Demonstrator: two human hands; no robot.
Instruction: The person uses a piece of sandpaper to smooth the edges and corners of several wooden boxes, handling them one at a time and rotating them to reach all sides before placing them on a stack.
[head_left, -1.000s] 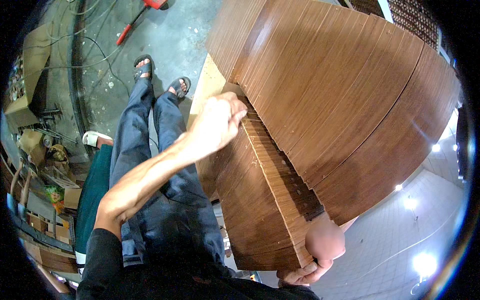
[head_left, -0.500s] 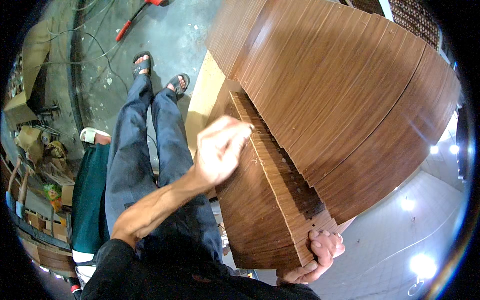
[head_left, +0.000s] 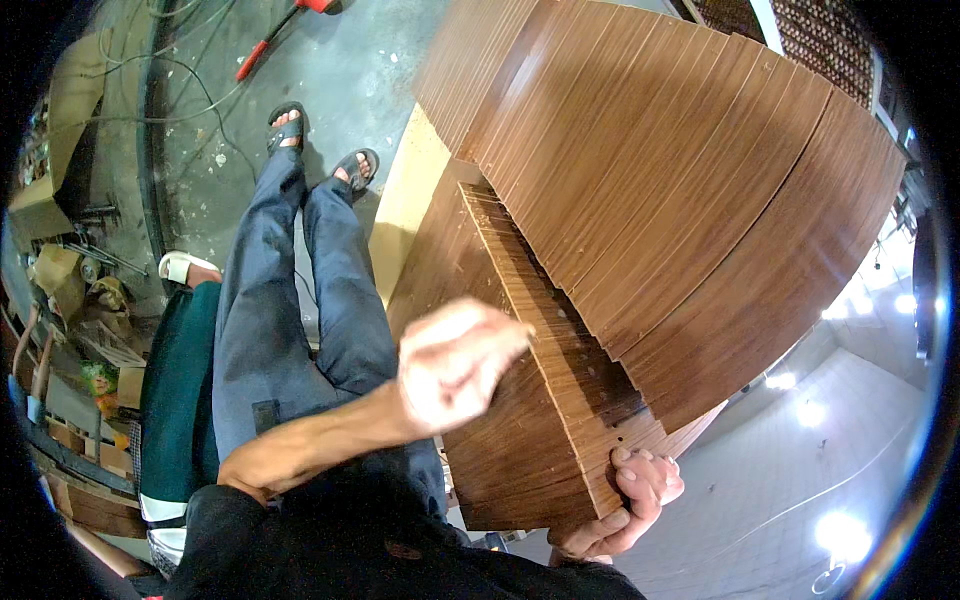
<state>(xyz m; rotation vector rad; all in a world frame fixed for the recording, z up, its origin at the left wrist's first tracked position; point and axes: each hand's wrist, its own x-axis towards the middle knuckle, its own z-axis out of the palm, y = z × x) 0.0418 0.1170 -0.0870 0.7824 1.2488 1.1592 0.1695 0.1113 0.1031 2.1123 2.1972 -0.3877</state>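
Note:
My left hand (head_left: 458,362) is blurred by motion, its fingers curled together in a pinch beside the long edge of a brown wood-grain panel (head_left: 520,440). Whatever sits between its fingertips, if anything, is too small to make out. At the near end of that panel my right hand (head_left: 635,500) is closed round the corner, fingers on top and thumb toward the near side. A dark recess with small holes runs lengthwise between this panel and a stack of overlapping wood-grain boards (head_left: 660,190) on the right.
Left of my legs stands another person in green trousers (head_left: 180,380). Cables and a red-handled tool (head_left: 255,58) lie on the grey floor (head_left: 350,60). Cardboard boxes (head_left: 75,130) and clutter line the left side. Bright lamps (head_left: 842,535) show at the lower right.
My left hand has moved along the panel's edge toward me, its fingers still drawn together. My right hand keeps its hold on the corner.

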